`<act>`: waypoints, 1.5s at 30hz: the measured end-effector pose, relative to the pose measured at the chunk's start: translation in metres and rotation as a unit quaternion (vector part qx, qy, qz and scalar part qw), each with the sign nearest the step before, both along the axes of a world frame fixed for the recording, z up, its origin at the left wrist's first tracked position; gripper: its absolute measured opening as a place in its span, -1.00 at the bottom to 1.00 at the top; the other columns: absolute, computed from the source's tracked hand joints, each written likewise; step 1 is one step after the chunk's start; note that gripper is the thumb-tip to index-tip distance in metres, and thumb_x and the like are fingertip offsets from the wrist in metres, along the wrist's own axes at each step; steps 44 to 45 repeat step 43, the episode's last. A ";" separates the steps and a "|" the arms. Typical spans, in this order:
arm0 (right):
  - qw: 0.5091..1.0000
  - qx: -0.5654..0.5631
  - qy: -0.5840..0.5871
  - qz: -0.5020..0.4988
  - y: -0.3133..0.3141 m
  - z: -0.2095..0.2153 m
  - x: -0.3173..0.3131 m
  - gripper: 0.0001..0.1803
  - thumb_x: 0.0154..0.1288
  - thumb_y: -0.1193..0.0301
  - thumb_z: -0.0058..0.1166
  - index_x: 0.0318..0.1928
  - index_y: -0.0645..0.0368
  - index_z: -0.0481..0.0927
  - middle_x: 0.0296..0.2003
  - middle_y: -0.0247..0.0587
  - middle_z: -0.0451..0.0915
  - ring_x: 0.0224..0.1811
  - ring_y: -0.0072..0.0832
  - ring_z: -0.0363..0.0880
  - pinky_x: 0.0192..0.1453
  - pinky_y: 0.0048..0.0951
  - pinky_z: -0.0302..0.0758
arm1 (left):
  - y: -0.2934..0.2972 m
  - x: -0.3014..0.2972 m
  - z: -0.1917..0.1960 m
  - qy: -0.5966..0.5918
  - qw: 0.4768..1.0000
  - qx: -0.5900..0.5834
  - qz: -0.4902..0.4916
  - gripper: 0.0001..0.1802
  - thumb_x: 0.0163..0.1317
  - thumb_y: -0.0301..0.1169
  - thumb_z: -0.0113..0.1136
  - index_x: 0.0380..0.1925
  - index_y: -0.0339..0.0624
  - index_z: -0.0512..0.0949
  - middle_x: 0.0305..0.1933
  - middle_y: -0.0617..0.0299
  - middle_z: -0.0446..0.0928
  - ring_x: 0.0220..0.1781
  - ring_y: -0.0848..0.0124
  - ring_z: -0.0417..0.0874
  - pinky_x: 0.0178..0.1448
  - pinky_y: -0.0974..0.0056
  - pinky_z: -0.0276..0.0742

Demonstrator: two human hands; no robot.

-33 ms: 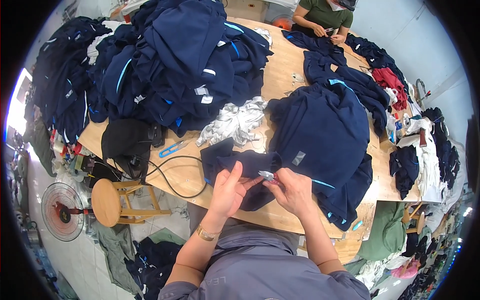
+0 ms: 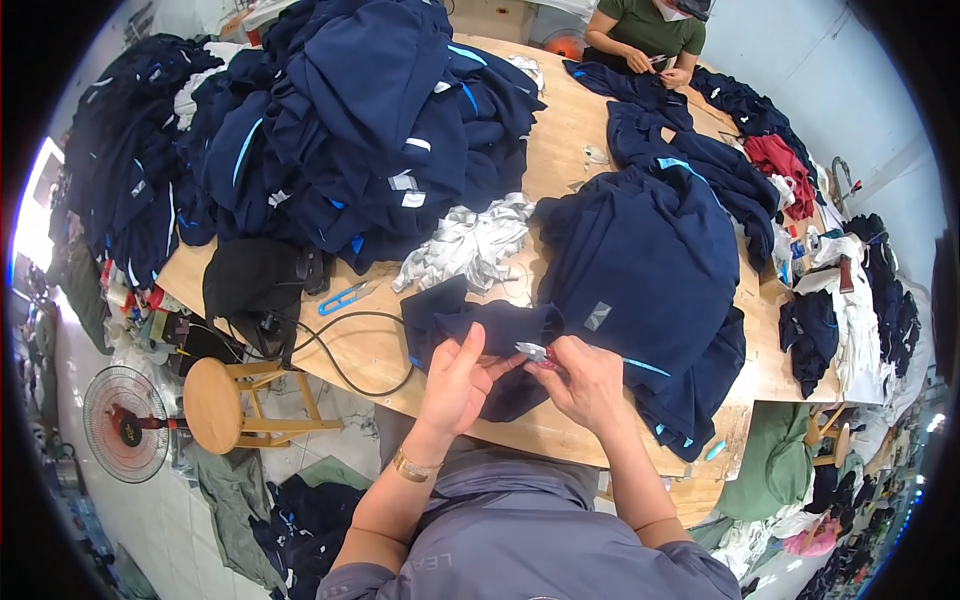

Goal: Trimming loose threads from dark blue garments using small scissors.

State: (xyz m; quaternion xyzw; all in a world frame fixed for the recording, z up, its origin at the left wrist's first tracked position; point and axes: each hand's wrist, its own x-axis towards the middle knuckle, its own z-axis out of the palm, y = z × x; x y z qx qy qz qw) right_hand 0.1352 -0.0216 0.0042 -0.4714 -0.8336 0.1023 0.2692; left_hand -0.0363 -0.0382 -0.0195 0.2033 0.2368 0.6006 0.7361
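Observation:
My left hand (image 2: 453, 388) is closed on the edge of a navy garment (image 2: 497, 328), with its thumb raised in front and its fingers partly hidden by the cloth. In my right hand (image 2: 590, 382) is a small pair of thread snips (image 2: 531, 351) with pale metal blades and a reddish handle. The blades point left, by the fingertips of my left hand at the edge of the cloth. Beyond my right hand lies a larger navy garment (image 2: 645, 250) with light blue trim.
A tall pile of navy garments (image 2: 340, 110) covers the table's left side. White strips (image 2: 470, 245), blue snips (image 2: 343, 299), a black cap (image 2: 250, 280) and a cable (image 2: 330, 360) lie nearer. A co-worker (image 2: 650, 40) sits at the far right. A stool (image 2: 215, 405) and fan (image 2: 127, 425) stand left.

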 end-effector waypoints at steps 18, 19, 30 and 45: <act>0.987 -0.111 0.119 0.005 -0.005 0.000 0.001 -0.69 0.14 0.27 0.17 -0.48 0.18 0.35 -0.66 -0.31 0.42 -0.68 -0.45 0.38 -0.59 -0.48 0.27 | -0.005 0.003 0.004 0.051 0.998 0.023 0.007 -0.63 0.40 -0.25 -0.18 -0.13 -0.35 0.48 -0.07 0.11 0.53 -0.04 0.36 0.55 0.11 0.18 0.45; 0.986 -0.110 0.122 0.000 -0.005 -0.004 0.000 -0.69 0.14 0.27 0.17 -0.48 0.18 0.35 -0.66 -0.31 0.42 -0.68 -0.45 0.38 -0.59 -0.48 0.27 | -0.004 0.002 0.003 0.035 0.999 0.018 0.010 -0.63 0.40 -0.26 -0.17 -0.16 -0.36 0.49 -0.08 0.11 0.54 -0.05 0.36 0.56 0.11 0.18 0.45; 0.908 -0.230 0.311 0.162 -0.026 -0.011 -0.034 -0.78 -0.03 0.58 0.15 -0.32 0.20 0.46 -0.61 -0.23 0.49 -0.61 -0.50 0.54 -0.56 -0.52 0.36 | 0.002 -0.004 0.004 0.027 0.999 -0.026 0.015 -0.77 0.33 -0.35 -0.04 -0.20 -0.28 0.50 -0.19 0.16 0.56 -0.18 0.39 0.61 0.03 0.18 0.56; 0.823 -0.297 0.484 0.028 0.004 -0.029 -0.022 -0.83 0.21 0.52 0.06 -0.17 0.16 0.46 -0.21 -0.23 0.57 -0.22 -0.45 0.58 -0.13 -0.68 0.42 | 0.006 0.011 0.002 0.088 0.996 0.027 0.011 -0.75 0.31 -0.40 -0.02 -0.05 -0.25 0.41 -0.05 0.10 0.53 -0.04 0.31 0.58 0.04 0.25 0.55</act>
